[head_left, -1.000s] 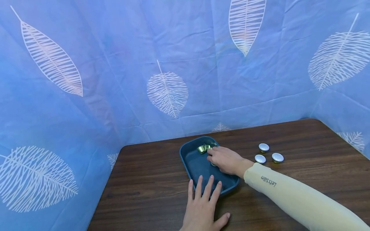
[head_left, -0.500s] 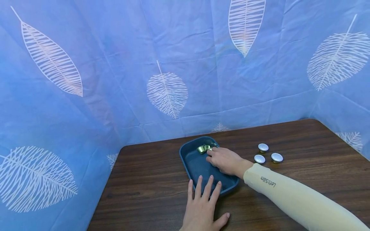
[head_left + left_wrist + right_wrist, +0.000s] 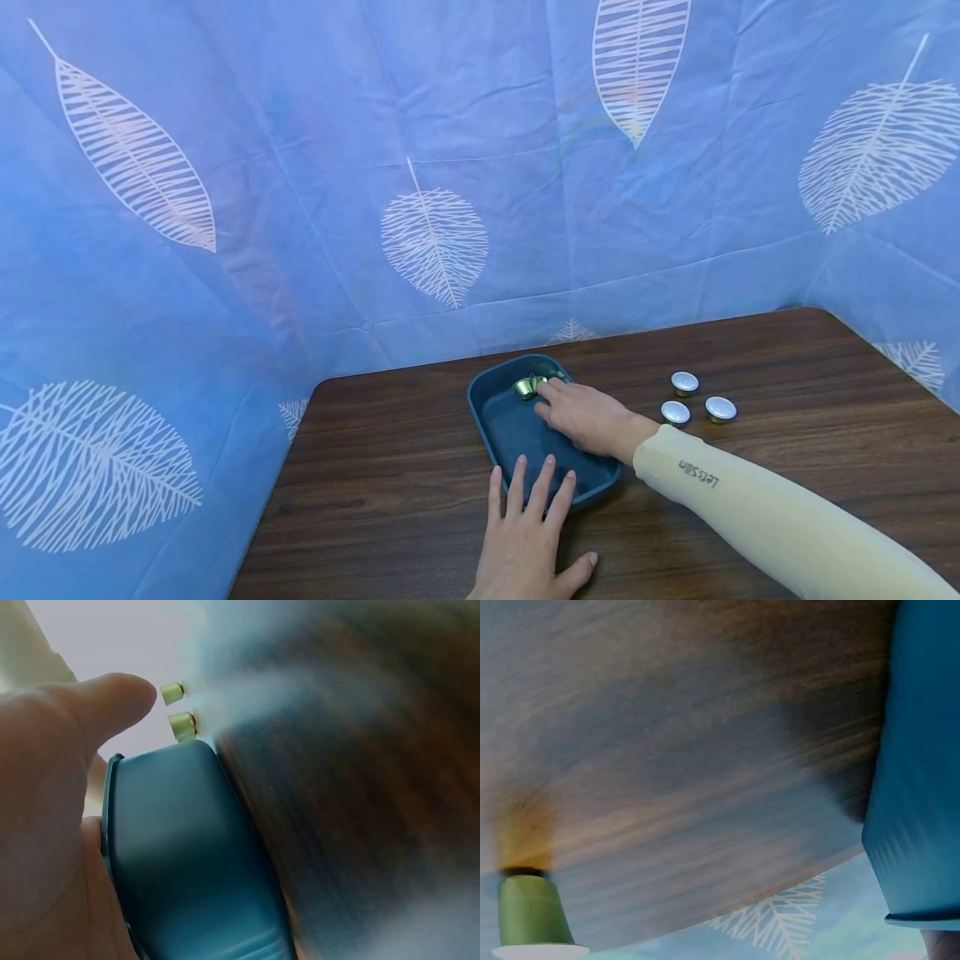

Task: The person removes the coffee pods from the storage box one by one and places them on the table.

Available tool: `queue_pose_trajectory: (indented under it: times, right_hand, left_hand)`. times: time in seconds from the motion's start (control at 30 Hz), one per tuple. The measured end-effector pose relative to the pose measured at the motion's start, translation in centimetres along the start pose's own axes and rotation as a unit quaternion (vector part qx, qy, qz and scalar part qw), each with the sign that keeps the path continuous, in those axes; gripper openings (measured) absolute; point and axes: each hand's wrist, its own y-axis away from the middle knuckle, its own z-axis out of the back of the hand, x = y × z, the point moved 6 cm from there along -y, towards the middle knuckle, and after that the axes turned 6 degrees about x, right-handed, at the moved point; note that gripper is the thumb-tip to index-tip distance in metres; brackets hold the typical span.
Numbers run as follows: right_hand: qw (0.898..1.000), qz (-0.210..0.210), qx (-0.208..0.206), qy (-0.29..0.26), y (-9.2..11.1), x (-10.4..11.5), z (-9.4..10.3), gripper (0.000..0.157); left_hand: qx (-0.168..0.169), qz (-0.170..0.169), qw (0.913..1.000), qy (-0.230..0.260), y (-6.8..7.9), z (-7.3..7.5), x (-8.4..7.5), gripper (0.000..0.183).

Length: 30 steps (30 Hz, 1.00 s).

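Note:
A dark teal tray [image 3: 491, 433] stands on the table. Inside its far end lie gold-green coffee capsules [image 3: 522, 388], partly covered by my right hand [image 3: 588, 419]. That hand reaches over the tray's right rim with bent fingers; whatever lies under its fingertips is hidden. My left hand [image 3: 521, 533] rests at the near rim, fingers straight and spread, thumb out to the side. From the left wrist, the thumb [image 3: 116, 705] shows beside the tray's outer wall [image 3: 187, 855]. The right wrist view catches only the tray's side [image 3: 922, 772], not the fingers.
Three more capsules with silvery lids stand on the wooden table [image 3: 375, 467] right of the tray: a back one [image 3: 684, 383], a left one [image 3: 675, 413] and a right one [image 3: 721, 409]. A blue leaf-patterned curtain [image 3: 322, 208] hangs behind and beside the table.
The right fingertips have shifted slightly within the tray; the pale bit seen below them a second ago is now out of sight. The left hand and the tray stay in place.

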Motion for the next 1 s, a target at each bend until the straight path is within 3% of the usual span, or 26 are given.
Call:
queue_pose_trajectory:
  times: [0.37, 0.57, 0.73, 0.87, 1.0]
  right_hand:
    - [0.994, -0.012, -0.046, -0.102, 1.1, 0.0, 1.7, 0.041]
    - [0.985, -0.013, -0.126, -0.114, 2.7, -0.3, 3.0, 0.033]
    - [0.973, -0.023, -0.207, -0.099, 4.5, -1.0, 3.4, 0.024]
    - [0.957, -0.036, -0.272, -0.099, 5.9, -1.7, 3.7, 0.022]
    - [0.943, -0.047, -0.313, -0.106, 7.1, -2.1, 3.8, 0.021]
  left_hand:
    - [-0.007, 0.004, 1.0000, 0.002, 0.1, 0.0, -0.2, 0.083]
    - [-0.008, 0.006, 0.9999, -0.004, 0.1, 0.0, -0.3, 0.084]
    - [-0.005, 0.008, 1.0000, -0.003, 0.2, 0.0, -0.4, 0.084]
    - [-0.008, 0.007, 0.9999, 0.005, 0.1, 0.1, -0.4, 0.084]
    - [-0.002, 0.006, 0.9999, 0.013, 0.1, 0.1, -0.3, 0.084]
